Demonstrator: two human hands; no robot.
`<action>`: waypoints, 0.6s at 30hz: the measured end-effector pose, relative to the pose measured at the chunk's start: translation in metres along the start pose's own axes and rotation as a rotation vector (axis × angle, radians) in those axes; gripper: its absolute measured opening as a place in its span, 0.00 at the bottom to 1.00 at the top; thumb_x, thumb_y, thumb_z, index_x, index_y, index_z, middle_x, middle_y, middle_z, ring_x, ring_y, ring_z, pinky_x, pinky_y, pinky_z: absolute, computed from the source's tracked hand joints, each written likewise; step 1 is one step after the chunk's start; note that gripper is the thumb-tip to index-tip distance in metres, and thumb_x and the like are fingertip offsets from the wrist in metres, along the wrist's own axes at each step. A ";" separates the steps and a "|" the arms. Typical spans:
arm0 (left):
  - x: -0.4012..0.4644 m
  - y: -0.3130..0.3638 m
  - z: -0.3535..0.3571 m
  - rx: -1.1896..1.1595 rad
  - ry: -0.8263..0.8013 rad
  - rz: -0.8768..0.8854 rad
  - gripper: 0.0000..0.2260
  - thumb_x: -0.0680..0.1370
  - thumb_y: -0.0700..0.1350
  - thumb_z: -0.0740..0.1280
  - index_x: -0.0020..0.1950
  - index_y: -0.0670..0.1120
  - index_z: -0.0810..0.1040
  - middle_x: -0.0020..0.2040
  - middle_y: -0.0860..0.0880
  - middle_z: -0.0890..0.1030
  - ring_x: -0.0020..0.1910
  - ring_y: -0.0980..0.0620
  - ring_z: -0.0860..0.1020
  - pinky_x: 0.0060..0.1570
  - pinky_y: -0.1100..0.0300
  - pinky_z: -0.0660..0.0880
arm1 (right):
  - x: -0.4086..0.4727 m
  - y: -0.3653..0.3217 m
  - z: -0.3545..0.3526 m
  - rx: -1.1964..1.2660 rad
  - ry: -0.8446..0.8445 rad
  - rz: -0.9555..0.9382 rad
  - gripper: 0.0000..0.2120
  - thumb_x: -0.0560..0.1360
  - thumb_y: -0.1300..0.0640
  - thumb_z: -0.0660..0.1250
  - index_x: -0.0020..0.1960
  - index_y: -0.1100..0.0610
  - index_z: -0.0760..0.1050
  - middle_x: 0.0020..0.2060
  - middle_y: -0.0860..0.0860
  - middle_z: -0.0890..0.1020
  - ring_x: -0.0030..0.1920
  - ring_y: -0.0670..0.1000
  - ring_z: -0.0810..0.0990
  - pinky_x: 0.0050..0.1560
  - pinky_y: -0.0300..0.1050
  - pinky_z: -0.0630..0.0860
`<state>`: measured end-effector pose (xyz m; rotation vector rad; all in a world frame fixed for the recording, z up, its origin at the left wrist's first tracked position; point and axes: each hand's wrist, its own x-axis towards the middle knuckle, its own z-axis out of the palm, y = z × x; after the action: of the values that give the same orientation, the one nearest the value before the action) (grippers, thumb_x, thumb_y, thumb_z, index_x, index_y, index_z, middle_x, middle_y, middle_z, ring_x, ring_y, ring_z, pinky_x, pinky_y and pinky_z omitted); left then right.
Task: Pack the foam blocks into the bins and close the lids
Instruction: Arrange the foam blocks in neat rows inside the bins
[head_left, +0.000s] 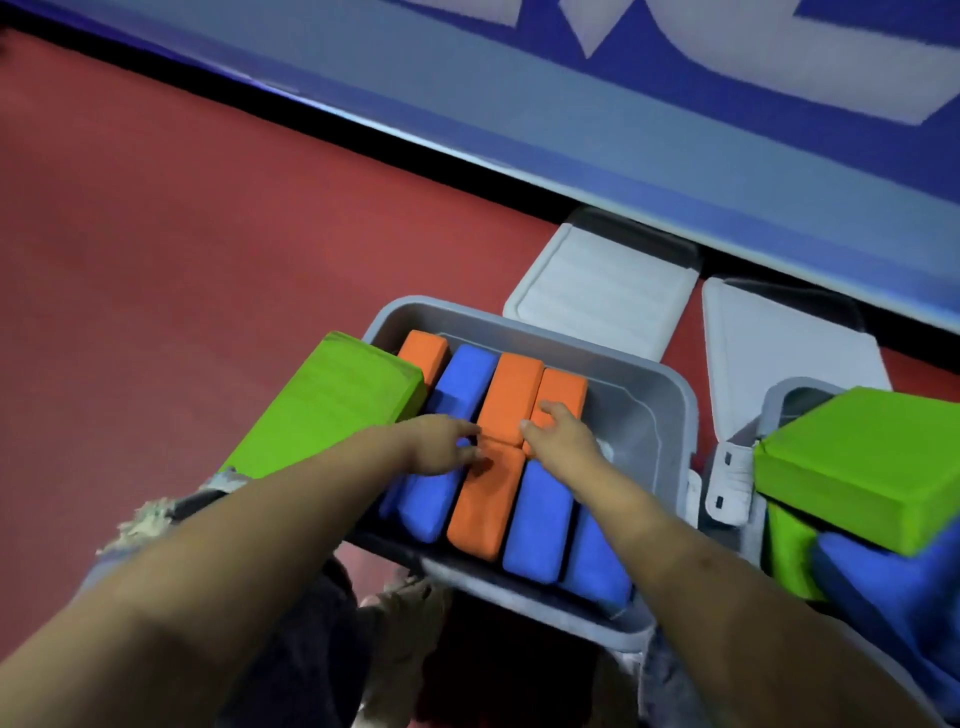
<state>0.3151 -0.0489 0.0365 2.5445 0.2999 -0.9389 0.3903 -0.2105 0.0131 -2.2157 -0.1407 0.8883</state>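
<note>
A grey bin (657, 410) sits on the red floor (182, 249) just in front of the person, packed with orange and blue foam blocks standing side by side in two rows. In the far row an orange block (423, 353) stands at the left, then a blue block (465, 379), then a tall orange block (509, 397) and a shorter orange block (563, 392). The right end of the bin beyond that block is bare grey plastic. In the near row an orange block (485, 504) stands between blue blocks (537, 519).

The left hand (441, 447) lies on the blocks near the middle of the bin, its fingers straight and slightly spread, the tips touching where the blue and orange blocks meet. The right hand (563, 431) rests on the shorter orange block with the fingers curled over its near end and the thumb towards the tall orange block (whether it truly grips or only presses is hard to tell).

A large green block (332, 405) leans against the bin's left wall. The bin's hinged white lid flaps (597, 291) lie open behind it. To the right, a second bin (779, 410) holds another green block (862, 462) piled on top of blue and green ones, rising above its rim. A blue wall panel (571, 130) runs across the back.
</note>
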 end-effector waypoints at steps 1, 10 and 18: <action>-0.015 -0.009 -0.001 -0.058 0.103 0.039 0.21 0.81 0.50 0.60 0.73 0.44 0.68 0.69 0.41 0.72 0.68 0.45 0.71 0.64 0.60 0.64 | -0.011 0.000 0.006 0.037 0.003 0.004 0.25 0.76 0.48 0.65 0.70 0.54 0.66 0.53 0.57 0.80 0.45 0.53 0.75 0.46 0.45 0.75; -0.080 -0.129 0.008 -0.810 0.747 -0.732 0.27 0.76 0.50 0.64 0.72 0.40 0.65 0.70 0.36 0.68 0.69 0.38 0.67 0.68 0.49 0.65 | -0.092 -0.022 0.087 0.290 -0.183 0.107 0.22 0.78 0.50 0.63 0.70 0.52 0.65 0.61 0.54 0.75 0.57 0.56 0.80 0.46 0.44 0.76; -0.075 -0.137 0.027 -0.609 0.619 -0.878 0.27 0.76 0.60 0.61 0.67 0.43 0.70 0.66 0.37 0.69 0.66 0.36 0.66 0.66 0.44 0.64 | -0.107 -0.037 0.116 0.405 -0.370 0.265 0.28 0.78 0.44 0.61 0.75 0.47 0.57 0.73 0.46 0.62 0.70 0.50 0.64 0.63 0.51 0.67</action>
<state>0.1977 0.0572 0.0260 2.0048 1.6785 -0.1714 0.2420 -0.1514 0.0403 -1.7026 0.1537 1.3389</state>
